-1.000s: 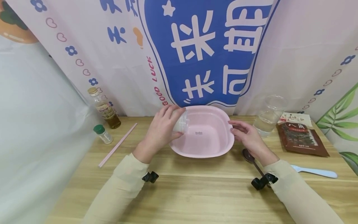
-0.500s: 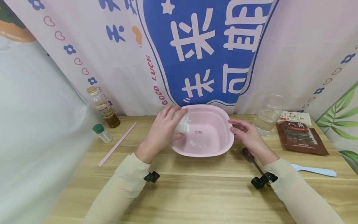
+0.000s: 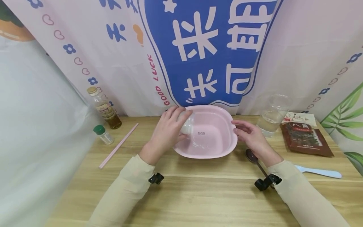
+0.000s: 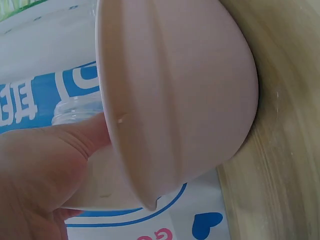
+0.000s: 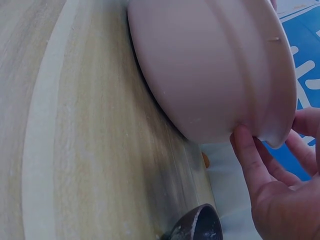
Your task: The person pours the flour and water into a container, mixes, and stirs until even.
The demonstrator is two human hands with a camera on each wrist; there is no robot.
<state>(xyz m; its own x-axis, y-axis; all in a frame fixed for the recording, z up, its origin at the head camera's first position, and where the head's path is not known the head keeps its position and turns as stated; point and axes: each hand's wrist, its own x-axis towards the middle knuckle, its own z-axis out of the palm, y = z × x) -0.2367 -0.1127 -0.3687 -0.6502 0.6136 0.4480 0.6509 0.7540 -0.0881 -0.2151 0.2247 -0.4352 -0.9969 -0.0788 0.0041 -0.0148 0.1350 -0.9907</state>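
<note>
My left hand grips a clear jar with whitish contents, tilted over the left side of a pink basin. White stuff, too small to identify, lies on the basin floor near the printed letters. In the left wrist view the thumb presses on the jar, beside the basin's outer wall. My right hand holds the basin's right rim. The right wrist view shows that hand with fingertips under the rim and the thumb on top.
Left of the basin are an amber-filled bottle, a green-capped shaker and pink chopsticks. To the right stand a cup of clear liquid, a brown packet, a dark spoon and a light blue-handled utensil.
White stuff has appeared on the basin floor. My left hand and the jar have shifted slightly right, farther over the basin. My right hand stays on the rim.
</note>
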